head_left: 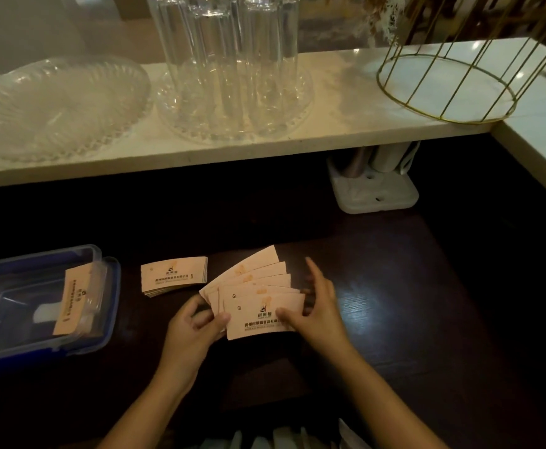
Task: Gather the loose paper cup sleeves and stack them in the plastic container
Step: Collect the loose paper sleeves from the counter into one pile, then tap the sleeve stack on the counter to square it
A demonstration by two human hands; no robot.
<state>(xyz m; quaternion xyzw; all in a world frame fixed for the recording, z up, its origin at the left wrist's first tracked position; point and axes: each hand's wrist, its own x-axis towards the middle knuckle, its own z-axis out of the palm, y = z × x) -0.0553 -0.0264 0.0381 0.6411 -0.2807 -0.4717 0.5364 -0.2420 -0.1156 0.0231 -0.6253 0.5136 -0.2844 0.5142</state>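
Several tan paper cup sleeves lie fanned out [258, 286] on the dark counter in the middle. My left hand [197, 325] pinches the fan's left end, thumb on the front sleeve. My right hand [317, 309] holds the right end, thumb on top and fingers spread behind. A neat small stack of sleeves [174, 276] lies just left of the fan, untouched. Further left stands the clear plastic container with a blue rim [109, 306]; a bundle of sleeves [72, 299] rests inside it, standing on edge.
A pale stone shelf [346, 124] runs across above the counter, bearing a glass dish [51, 102], upturned glasses on a tray [229, 59] and a gold wire basket [453, 82]. A white holder [375, 189] stands under the shelf. Pale objects [284, 439] lie at the near edge.
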